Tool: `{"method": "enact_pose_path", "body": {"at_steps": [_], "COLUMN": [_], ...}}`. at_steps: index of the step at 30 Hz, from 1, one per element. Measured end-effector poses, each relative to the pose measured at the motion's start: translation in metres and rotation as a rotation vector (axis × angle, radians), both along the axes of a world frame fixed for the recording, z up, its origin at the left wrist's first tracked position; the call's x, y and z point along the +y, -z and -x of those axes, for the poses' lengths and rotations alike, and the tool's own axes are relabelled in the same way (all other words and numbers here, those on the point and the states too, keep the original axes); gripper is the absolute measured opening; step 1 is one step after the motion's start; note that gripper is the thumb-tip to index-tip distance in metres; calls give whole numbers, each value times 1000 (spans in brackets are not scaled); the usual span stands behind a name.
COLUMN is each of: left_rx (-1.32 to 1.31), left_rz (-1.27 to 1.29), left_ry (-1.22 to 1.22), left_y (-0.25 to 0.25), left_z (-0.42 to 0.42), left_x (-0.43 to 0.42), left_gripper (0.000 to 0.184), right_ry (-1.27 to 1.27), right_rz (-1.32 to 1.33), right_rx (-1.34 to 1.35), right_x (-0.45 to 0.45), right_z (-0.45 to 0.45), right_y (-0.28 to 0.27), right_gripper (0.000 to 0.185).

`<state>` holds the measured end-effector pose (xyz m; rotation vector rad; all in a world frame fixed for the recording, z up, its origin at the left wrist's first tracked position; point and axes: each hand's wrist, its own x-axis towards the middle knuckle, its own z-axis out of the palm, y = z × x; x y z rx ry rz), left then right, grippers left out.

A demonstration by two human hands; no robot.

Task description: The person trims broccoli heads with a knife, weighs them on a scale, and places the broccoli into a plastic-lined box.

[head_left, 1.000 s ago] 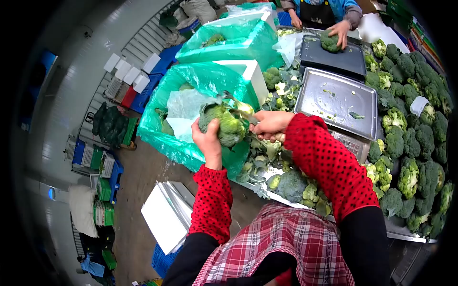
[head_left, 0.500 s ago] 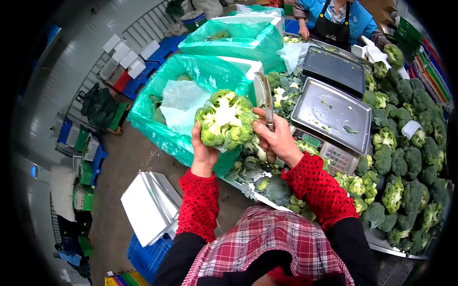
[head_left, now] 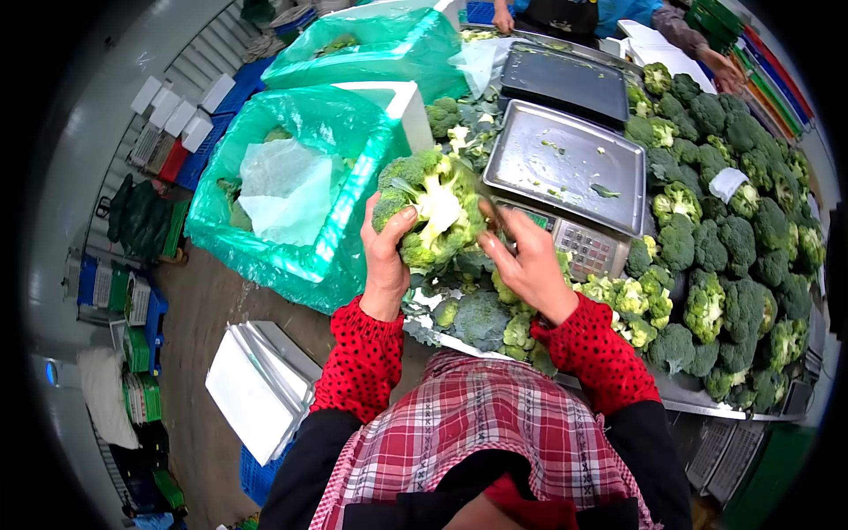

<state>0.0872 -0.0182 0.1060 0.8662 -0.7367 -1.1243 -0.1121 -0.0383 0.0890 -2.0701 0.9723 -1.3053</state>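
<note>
A broccoli head [head_left: 439, 210] is tilted with its pale cut stem side showing. My left hand [head_left: 385, 254] is closed around its left side, thumb pressed on the florets. My right hand [head_left: 532, 267] is closed on a knife [head_left: 497, 215] at the broccoli's right edge; the blade is smeared by motion and mostly hidden. Below my hands, leaves and broccoli pieces [head_left: 481, 320] lie along the table's near edge. To the right of my right hand is a scale [head_left: 587, 250] with a metal tray [head_left: 565, 168] bearing small scraps.
A green-lined box [head_left: 212, 231] with white sheets inside stands at left, another lined box [head_left: 375, 55] behind it. A large broccoli pile [head_left: 751, 238] covers the table's right side. A dark tray [head_left: 565, 84] lies farther back. A co-worker's hand [head_left: 723, 71] is beyond the pile.
The broccoli has turned and tilted in my left hand. The knife has dropped from upright to the broccoli's right side. My view has shifted right and down. The co-worker's broccoli is no longer in hand.
</note>
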Motion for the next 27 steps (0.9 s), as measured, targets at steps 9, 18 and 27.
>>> {"method": "enact_pose_path", "body": {"at_steps": [9,18,27], "left_rx": [-462,-793,-474], "left_rz": [54,43,-202], "left_ry": [6,7,63], "left_y": [22,89,98], "left_z": [23,66,81], "left_x": [-5,-10,-15], "left_gripper": [62,70,68], "right_ry": [-5,-30,-172], "right_rz": [-80,-340,-367], "right_rx": [613,867,740], "right_x": [35,41,16], "right_z": [62,103,114], "right_y": [13,20,60], "right_gripper": [18,29,28]}}
